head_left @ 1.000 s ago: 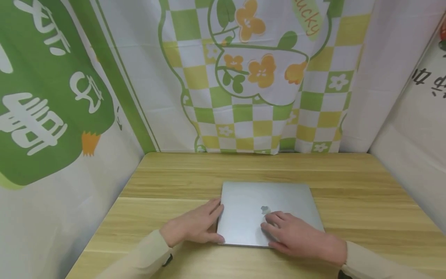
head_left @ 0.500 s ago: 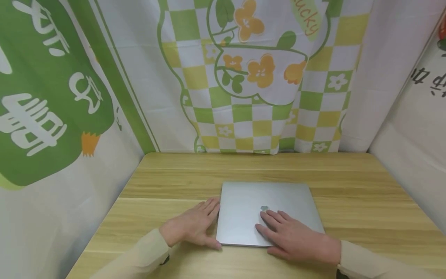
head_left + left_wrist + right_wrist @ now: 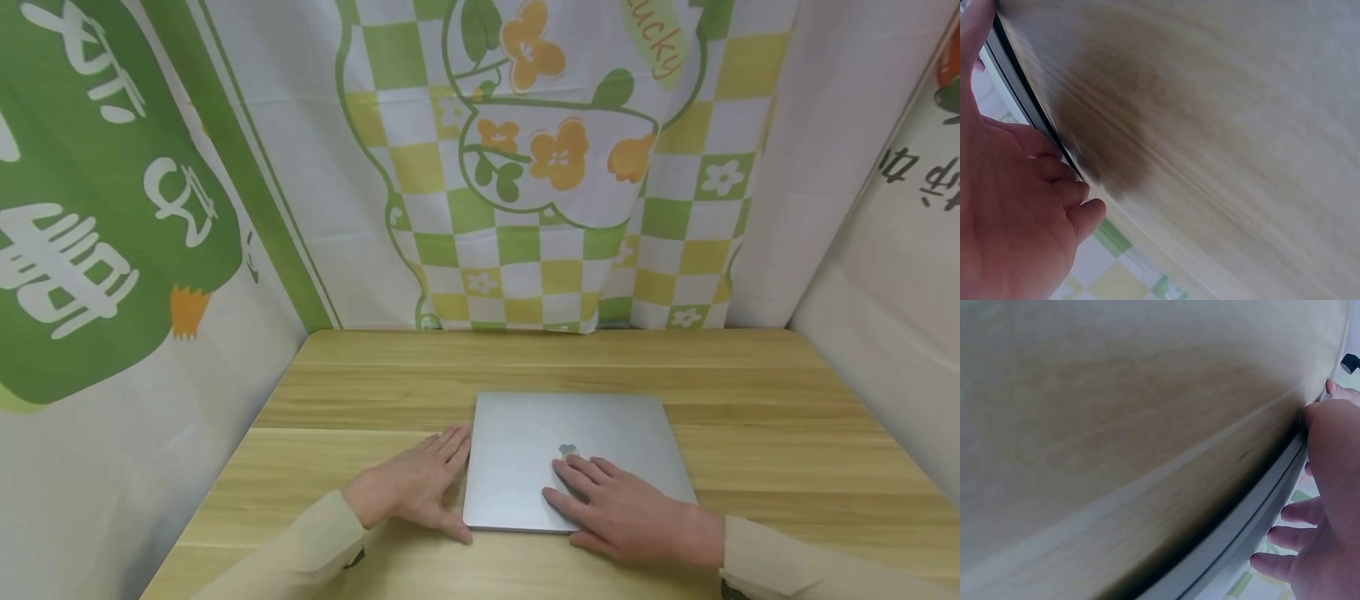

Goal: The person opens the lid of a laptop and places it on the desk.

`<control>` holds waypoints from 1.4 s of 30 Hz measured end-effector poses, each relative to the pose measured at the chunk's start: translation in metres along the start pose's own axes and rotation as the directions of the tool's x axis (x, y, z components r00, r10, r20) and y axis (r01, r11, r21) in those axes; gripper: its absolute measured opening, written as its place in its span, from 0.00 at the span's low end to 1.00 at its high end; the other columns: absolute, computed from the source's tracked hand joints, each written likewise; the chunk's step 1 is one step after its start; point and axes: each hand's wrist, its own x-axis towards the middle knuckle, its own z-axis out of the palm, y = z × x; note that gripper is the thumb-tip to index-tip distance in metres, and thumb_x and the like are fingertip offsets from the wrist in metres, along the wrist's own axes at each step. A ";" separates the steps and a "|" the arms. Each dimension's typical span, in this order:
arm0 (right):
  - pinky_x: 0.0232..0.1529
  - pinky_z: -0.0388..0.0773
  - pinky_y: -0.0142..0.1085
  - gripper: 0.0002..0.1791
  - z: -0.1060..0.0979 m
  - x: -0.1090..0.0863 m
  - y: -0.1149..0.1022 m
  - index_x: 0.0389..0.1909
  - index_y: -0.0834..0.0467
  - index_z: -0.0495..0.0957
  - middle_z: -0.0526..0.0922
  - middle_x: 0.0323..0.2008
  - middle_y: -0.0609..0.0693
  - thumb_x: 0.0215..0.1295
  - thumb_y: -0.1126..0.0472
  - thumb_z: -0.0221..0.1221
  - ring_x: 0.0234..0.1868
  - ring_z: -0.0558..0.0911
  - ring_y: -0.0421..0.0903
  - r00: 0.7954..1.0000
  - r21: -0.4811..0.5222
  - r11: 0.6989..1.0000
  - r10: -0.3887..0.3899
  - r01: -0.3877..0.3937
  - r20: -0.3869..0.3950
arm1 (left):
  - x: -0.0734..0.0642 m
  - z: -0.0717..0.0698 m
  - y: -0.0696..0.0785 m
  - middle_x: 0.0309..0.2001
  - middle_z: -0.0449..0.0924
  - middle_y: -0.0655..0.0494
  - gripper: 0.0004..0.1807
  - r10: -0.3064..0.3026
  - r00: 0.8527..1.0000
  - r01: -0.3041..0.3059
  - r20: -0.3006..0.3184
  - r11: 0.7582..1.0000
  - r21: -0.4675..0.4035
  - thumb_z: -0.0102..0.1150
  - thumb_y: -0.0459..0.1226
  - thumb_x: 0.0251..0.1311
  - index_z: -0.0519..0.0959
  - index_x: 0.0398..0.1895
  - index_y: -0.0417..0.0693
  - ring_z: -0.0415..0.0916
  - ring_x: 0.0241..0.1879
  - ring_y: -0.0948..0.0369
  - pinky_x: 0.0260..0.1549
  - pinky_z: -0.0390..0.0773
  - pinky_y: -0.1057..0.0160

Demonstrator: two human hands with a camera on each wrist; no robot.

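Observation:
A silver laptop, its lid closed and a logo in the middle, lies flat on the wooden table. At its left side my left hand has the fingers extended along the edge, with the thumb by the near left corner. My right hand lies over the near right part of the lid, fingers spread just below the logo and thumb at the front edge. In the right wrist view the laptop's edge runs under my right hand. The left wrist view shows the palm of my left hand beside the dark laptop edge.
The wooden table extends around the laptop on all sides. Behind it hangs a green and yellow checked curtain. Printed cloth walls, a left one and a right one, enclose the table's sides.
My right hand has slid slightly left on the lid, and its fingers have straightened and flattened. My left thumb has drawn back from the lid's near left corner. The laptop stays closed.

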 end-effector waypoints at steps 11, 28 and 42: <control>0.61 0.76 0.54 0.31 0.000 0.001 -0.006 0.73 0.47 0.59 0.66 0.71 0.56 0.76 0.37 0.38 0.70 0.69 0.56 0.994 -0.004 0.998 0.060 -0.060 0.088 | 0.002 0.000 -0.001 0.79 0.35 0.37 0.72 0.005 1.000 -0.005 0.016 1.000 -0.009 0.50 0.79 0.43 0.45 0.77 0.34 0.39 0.79 0.46 0.77 0.49 0.51; 0.55 0.82 0.49 0.28 0.001 0.004 -0.008 0.70 0.50 0.62 0.71 0.67 0.55 0.77 0.40 0.39 0.64 0.75 0.54 0.998 -0.139 0.990 0.001 0.007 0.056 | 0.003 0.000 -0.003 0.78 0.36 0.36 0.73 0.018 1.000 -0.018 0.010 1.000 -0.020 0.52 0.79 0.42 0.45 0.76 0.33 0.39 0.78 0.45 0.77 0.49 0.51; 0.46 0.87 0.41 0.26 0.000 0.003 0.000 0.63 0.55 0.71 0.79 0.60 0.55 0.79 0.44 0.38 0.58 0.82 0.53 0.983 -0.225 0.965 -0.160 0.136 -0.090 | 0.003 0.001 -0.003 0.79 0.34 0.37 0.74 0.014 1.000 -0.013 0.022 0.999 -0.041 0.52 0.79 0.41 0.43 0.77 0.34 0.38 0.79 0.45 0.77 0.49 0.51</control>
